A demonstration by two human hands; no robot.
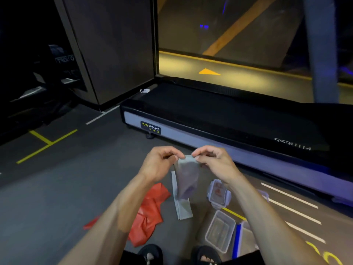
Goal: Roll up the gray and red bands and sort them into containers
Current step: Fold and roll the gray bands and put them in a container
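A gray band (186, 178) hangs in the air in front of me, its top edge pinched at one end by my left hand (162, 161) and at the other by my right hand (212, 161). Its lower end trails down to the floor, where a folded gray strip (182, 209) lies. A crumpled red band (150, 213) lies on the floor under my left forearm. To the right stand a clear container (219, 230) with no lid and a second container (219, 194) with a clip lid and something red inside.
A treadmill (229, 119) runs across the floor just beyond my hands. A blue-edged lid (238, 236) lies beside the open container. My sandalled feet (202, 255) are at the bottom. Yellow and white lines mark the dark floor.
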